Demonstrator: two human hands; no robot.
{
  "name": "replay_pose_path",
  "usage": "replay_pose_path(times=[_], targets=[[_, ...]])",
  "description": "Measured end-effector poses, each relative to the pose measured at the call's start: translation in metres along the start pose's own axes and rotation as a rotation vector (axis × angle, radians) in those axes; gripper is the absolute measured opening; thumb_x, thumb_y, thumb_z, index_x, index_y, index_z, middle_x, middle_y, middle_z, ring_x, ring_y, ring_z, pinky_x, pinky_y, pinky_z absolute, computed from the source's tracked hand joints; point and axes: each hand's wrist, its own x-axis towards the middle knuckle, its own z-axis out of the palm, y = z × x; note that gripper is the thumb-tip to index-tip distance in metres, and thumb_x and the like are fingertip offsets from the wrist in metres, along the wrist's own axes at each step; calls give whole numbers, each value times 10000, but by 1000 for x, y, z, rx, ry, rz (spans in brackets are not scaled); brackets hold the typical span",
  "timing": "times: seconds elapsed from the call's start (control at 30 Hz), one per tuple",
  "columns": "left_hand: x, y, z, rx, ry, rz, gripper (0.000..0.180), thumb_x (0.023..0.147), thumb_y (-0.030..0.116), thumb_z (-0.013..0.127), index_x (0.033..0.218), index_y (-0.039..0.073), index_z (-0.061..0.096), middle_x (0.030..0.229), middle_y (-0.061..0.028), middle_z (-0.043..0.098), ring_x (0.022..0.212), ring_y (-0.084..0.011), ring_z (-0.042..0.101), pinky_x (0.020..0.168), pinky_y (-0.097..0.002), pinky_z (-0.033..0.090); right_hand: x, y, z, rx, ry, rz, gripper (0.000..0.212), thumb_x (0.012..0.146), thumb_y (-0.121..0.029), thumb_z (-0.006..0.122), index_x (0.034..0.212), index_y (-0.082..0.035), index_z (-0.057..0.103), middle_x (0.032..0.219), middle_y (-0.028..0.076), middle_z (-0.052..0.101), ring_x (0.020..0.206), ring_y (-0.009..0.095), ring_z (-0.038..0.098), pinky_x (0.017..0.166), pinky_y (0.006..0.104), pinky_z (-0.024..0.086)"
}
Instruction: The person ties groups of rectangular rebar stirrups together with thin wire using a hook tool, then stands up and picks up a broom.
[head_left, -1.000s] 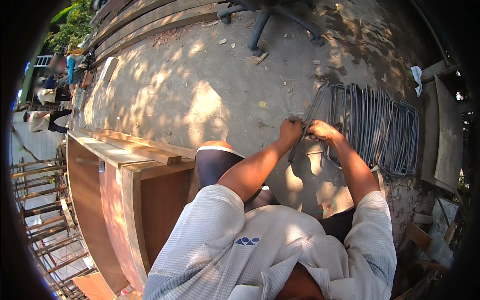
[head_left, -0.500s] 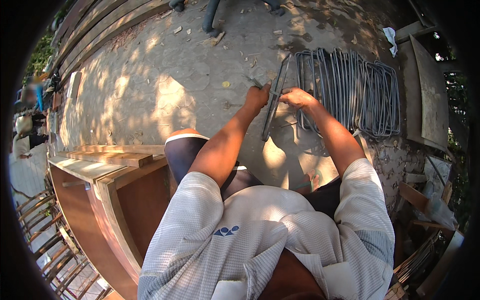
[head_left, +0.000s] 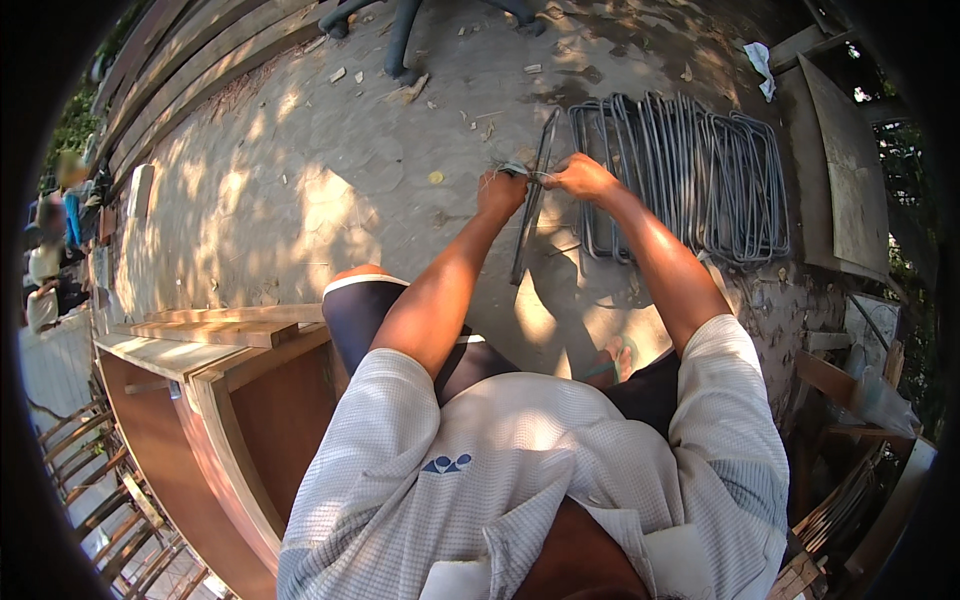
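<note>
In front of me my left hand (head_left: 502, 192) is closed around a small bundle of thin wire (head_left: 514, 168), whose loose ends stick out past the fingers. Its knuckles sit right beside a narrow bent steel bar frame (head_left: 533, 212), seen nearly edge-on. Across that frame, my right hand (head_left: 583, 180) pinches with thumb and forefinger at what looks like a thin wire strand running toward the left hand. The fingertips partly hide the strand. To the right lies a row of several rectangular bent steel bar frames (head_left: 680, 180), close to my right wrist.
At near left stands a wooden cabinet-like frame (head_left: 215, 365) with loose planks on top. Long boards (head_left: 215, 60) lie at far left. Dark chair legs (head_left: 403, 45) stand at the far side. A panel (head_left: 845, 175) and wood scraps (head_left: 840, 390) line the right.
My right hand has come up and closer to the left hand at the steel frame. The left hand has turned somewhat, still gripping the wire bundle. The whole view has shifted slightly.
</note>
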Motion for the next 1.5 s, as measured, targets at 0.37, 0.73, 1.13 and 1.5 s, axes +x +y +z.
replay_pose_path(times=[0.37, 0.73, 1.13, 1.5], targets=[[-27, 11, -20, -770, -129, -95, 363, 955, 402, 604, 1012, 50, 674, 902, -108, 736, 739, -212, 709, 620, -329, 525, -1, 14, 19, 368, 9, 77, 369, 874, -295, 698, 990, 55, 718, 742, 110, 670, 647, 190, 581, 604, 355, 480], [-48, 60, -72, 12, 304, -88, 379, 865, 371, 609, 825, 9, 713, 835, -244, 691, 836, -460, 663, 717, -516, 521, -3, -6, -7, 104, -44, 51, 342, 868, -282, 675, 975, 37, 734, 961, 192, 717, 909, 283, 679, 793, 383, 512], [-33, 58, -75, -1013, -66, -255, 173, 855, 106, 682, 921, -52, 702, 833, -140, 717, 723, -210, 707, 618, -311, 566, -24, -52, -41, 307, -102, 133, 287, 903, -272, 650, 928, 3, 729, 743, 105, 660, 546, 178, 539, 492, 349, 442], [-24, 29, -36, -233, 311, -13, 299, 798, 244, 689, 908, -34, 683, 853, -258, 675, 748, -360, 671, 724, -418, 526, -16, -46, -48, 28, 33, -77, 276, 831, -205, 696, 798, 68, 680, 624, 134, 582, 602, 188, 540, 595, 381, 442]])
